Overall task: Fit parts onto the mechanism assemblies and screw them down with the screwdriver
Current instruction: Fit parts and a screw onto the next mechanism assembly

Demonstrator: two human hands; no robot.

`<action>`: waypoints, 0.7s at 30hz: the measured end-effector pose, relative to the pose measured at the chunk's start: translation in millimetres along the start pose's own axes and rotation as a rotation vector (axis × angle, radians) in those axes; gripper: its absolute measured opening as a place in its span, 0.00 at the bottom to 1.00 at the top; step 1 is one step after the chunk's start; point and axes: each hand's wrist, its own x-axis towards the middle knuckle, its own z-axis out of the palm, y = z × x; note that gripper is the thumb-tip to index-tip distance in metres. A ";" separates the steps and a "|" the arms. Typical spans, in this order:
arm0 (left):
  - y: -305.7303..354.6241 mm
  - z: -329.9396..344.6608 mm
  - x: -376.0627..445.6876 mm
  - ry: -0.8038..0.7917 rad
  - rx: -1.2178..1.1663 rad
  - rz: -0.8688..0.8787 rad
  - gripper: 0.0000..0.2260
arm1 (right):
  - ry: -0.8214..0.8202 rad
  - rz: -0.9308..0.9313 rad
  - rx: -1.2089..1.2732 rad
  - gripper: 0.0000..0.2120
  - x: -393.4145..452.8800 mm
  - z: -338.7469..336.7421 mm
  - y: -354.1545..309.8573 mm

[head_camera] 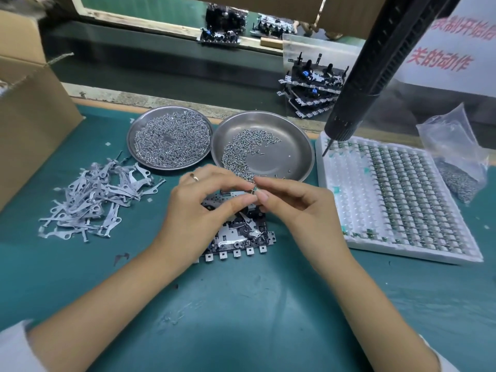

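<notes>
Together, your left hand (198, 208) and right hand (292, 202) pinch one tiny metal part (253, 191). Below lies a black-and-silver mechanism assembly (241, 234), square tabs along its near edge.

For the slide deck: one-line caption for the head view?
Both hands, left hand and right hand, pinch a small part over the mechanism assembly; the screwdriver hangs unused.
</notes>
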 end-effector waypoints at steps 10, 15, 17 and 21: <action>0.2 -14.3 2.1 -0.108 0.284 0.228 0.11 | -0.110 -0.172 -0.168 0.10 -8.7 -4.7 -1.9; -0.9 -20.3 -4.8 -0.190 0.317 0.186 0.13 | -0.151 -0.244 -0.300 0.09 -12.3 -6.4 2.7; -2.2 -24.7 -8.4 -0.225 0.326 0.168 0.13 | -0.152 -0.309 -0.390 0.09 -14.1 -3.6 6.4; -7.3 -37.5 -14.8 -0.181 0.135 0.015 0.09 | -0.177 -0.487 -0.557 0.05 -16.7 4.6 15.0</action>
